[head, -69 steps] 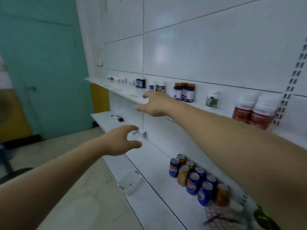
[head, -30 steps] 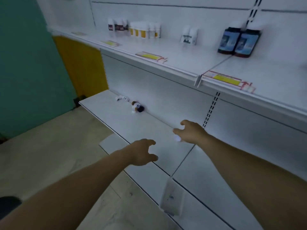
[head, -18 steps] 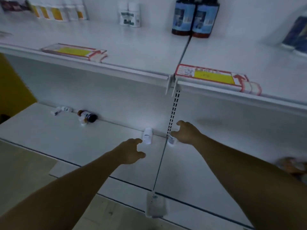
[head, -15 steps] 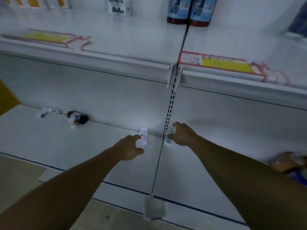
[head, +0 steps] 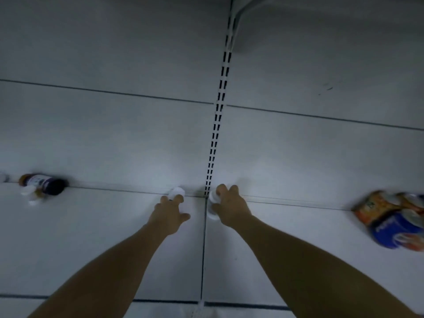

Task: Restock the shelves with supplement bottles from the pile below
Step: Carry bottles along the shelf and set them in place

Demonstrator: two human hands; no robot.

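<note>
Head view of the lower shelf (head: 103, 237), where both hands are reaching to its back edge, either side of the slotted upright (head: 216, 125). The right hand (head: 230, 208) is closing on a small white bottle (head: 212, 204) lying against the back panel just right of the upright, its fingers (head: 221, 188) curled over the top of it. The left hand (head: 168, 216) is arriving at a second white bottle (head: 177, 193) just left of the upright; its fingers are partly curled and touching the near side, though whether they have clamped cannot be told. Far left, a dark brown bottle (head: 43, 185) is lying on its side with a white cap (head: 25, 192) beside it. At the right edge, soft-drink cans (head: 387, 222) are blurred.

To do this step well, each hand is judged to need a wrap round the bottle's body rather than its cap, because the bottles are small, smooth and likely to roll along the back panel. Both grips ought to be secure before lifting.
</note>
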